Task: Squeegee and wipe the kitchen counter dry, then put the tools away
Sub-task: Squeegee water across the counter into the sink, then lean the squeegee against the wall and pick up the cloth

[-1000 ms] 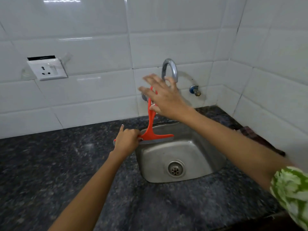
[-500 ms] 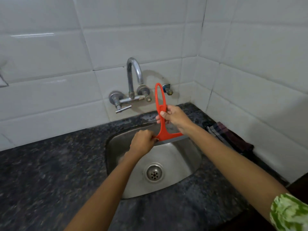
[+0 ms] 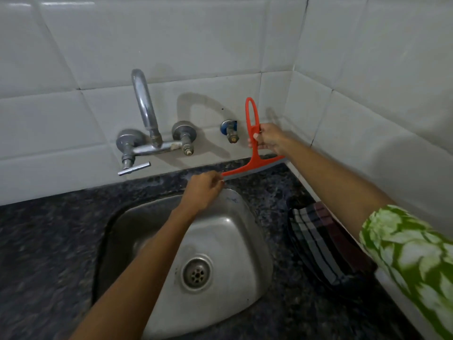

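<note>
Your right hand [image 3: 268,139] grips the squeegee [image 3: 255,155] by the lower part of its looped orange handle, fingers curled round it, with the loop standing upright above your knuckles. Your left hand [image 3: 204,191] pinches the left end of the blade between thumb and fingertips, just past the back rim of the sink [image 3: 250,231]. Between your two hands the blade runs at a slant, its left end lower and nearer you, its right end up toward the corner of the tiled wall [image 3: 367,69]. The grey rubber edge lies along the strip of dark speckled desk [image 3: 49,241] behind the sink; whether it touches the stone you cannot tell.

Both forearms reach forward over the sink, the left one crossing the steel basin above the drain [image 3: 196,273]. A green and white patterned sleeve [image 3: 411,261] covers your right upper arm. A folded checked cloth [image 3: 321,241] lies on the desk right of the sink, against the side wall. The tap [image 3: 147,133] is fixed to the back wall left of the squeegee, and a small valve [image 3: 230,130] sits just beside the handle.
</note>
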